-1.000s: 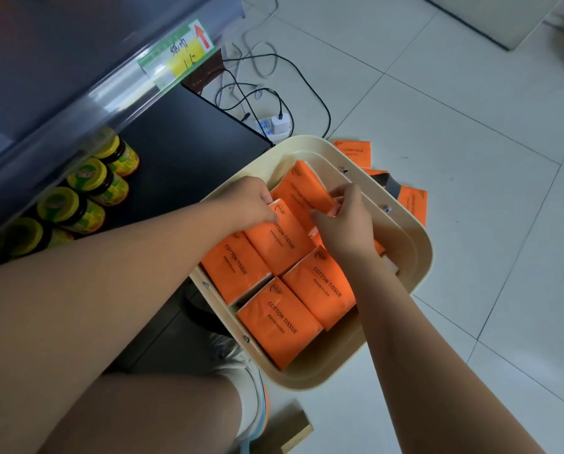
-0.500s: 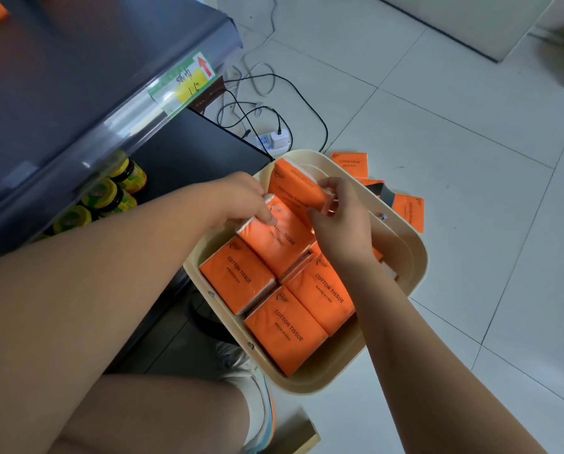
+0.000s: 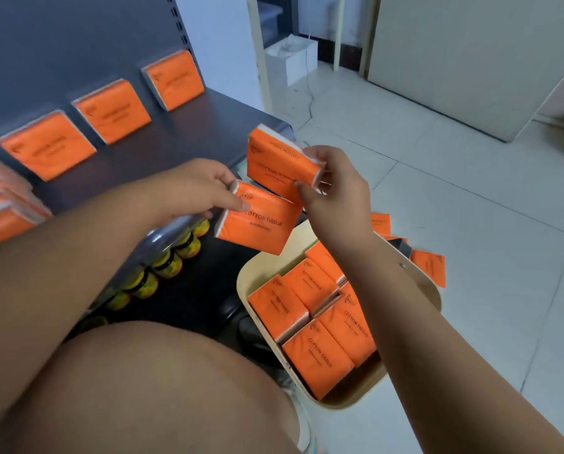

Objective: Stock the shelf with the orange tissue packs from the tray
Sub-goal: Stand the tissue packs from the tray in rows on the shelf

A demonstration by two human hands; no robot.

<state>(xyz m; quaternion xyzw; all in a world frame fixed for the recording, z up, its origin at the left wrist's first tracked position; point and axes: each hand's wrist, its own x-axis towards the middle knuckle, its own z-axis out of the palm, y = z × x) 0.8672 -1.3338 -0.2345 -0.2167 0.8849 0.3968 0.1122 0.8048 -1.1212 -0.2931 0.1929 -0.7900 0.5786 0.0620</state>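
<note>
My left hand (image 3: 195,188) grips an orange tissue pack (image 3: 257,221) by its upper left corner, above the tray's near-left rim. My right hand (image 3: 336,188) holds a second orange tissue pack (image 3: 279,162) a little higher, beside the shelf's right end. The cream tray (image 3: 428,290) sits on the floor below, with several orange packs (image 3: 310,319) lying flat inside. On the dark shelf (image 3: 176,139), three packs (image 3: 113,109) lean against the back panel, and a row of packs (image 3: 2,204) stands at the far left.
Yellow-lidded jars (image 3: 169,263) stand in a row on the lower shelf, under my left forearm. A few orange packs (image 3: 429,263) lie on the tiled floor behind the tray. A white box (image 3: 290,59) with a cable sits at the back. My knee fills the bottom centre.
Both hands have lifted out of the tray, each carrying one pack up toward the shelf. The camera has tilted up, so the shelf top with its packs has come into sight.
</note>
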